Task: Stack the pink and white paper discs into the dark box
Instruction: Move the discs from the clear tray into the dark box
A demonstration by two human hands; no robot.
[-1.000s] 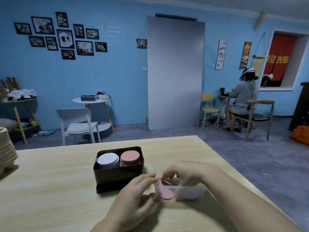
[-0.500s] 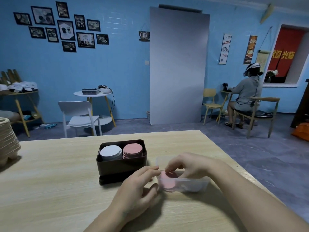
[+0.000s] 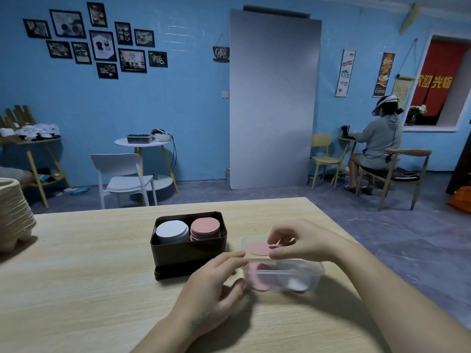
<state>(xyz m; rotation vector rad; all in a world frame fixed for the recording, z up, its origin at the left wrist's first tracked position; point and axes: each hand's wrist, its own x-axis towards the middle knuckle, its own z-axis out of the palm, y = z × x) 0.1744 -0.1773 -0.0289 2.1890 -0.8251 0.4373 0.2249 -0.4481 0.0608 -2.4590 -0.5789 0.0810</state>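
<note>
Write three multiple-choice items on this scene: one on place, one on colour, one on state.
1. Beside the white stack in the dark box, the pink stack sits: A) left B) right C) on top.
2. The disc pinched by the right hand is: A) pink B) white C) blue.
3. The clear container is: A) empty B) tipped over C) holding discs.
Answers: B, pink fills the box's right side; A, its face shows pink; C, pink and white show through its wall.
</note>
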